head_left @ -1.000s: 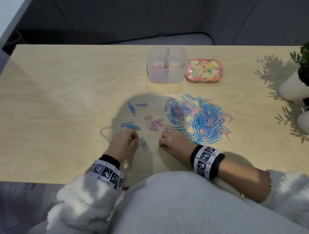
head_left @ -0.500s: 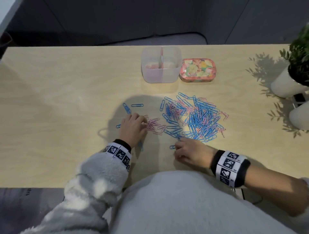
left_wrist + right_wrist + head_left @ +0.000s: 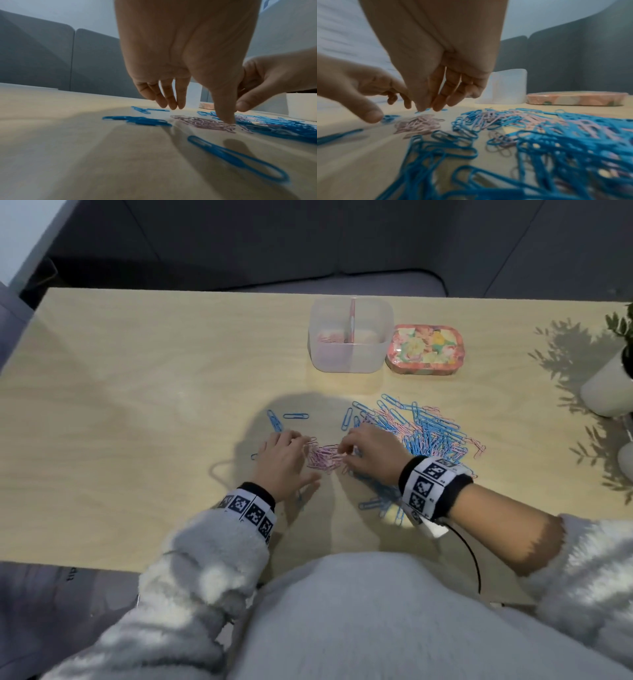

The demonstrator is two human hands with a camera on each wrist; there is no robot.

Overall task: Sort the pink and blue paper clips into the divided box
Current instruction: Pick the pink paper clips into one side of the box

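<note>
A small pile of pink clips point(image 3: 323, 458) lies on the table between my hands. My left hand point(image 3: 301, 458) is at its left with fingers spread; in the left wrist view its thumb point(image 3: 226, 119) touches the pink pile point(image 3: 205, 123). My right hand point(image 3: 344, 457) reaches in from the right, fingers loosely bent above the pile point(image 3: 419, 124), with nothing seen in them. A big mixed heap of blue and pink clips point(image 3: 428, 436) lies right of my hands. The clear divided box point(image 3: 351, 361) stands farther back with pink clips in its left compartment.
A floral tin point(image 3: 424, 349) sits against the box's right side. Two loose blue clips point(image 3: 275, 421) lie left of the heap, another point(image 3: 236, 158) near my left wrist. White plant pots point(image 3: 606, 392) stand at the right edge.
My right hand has moved from the near edge of the heap forward and left to the pink pile. My left hand has stayed at the pile's left side and spread its fingers.
</note>
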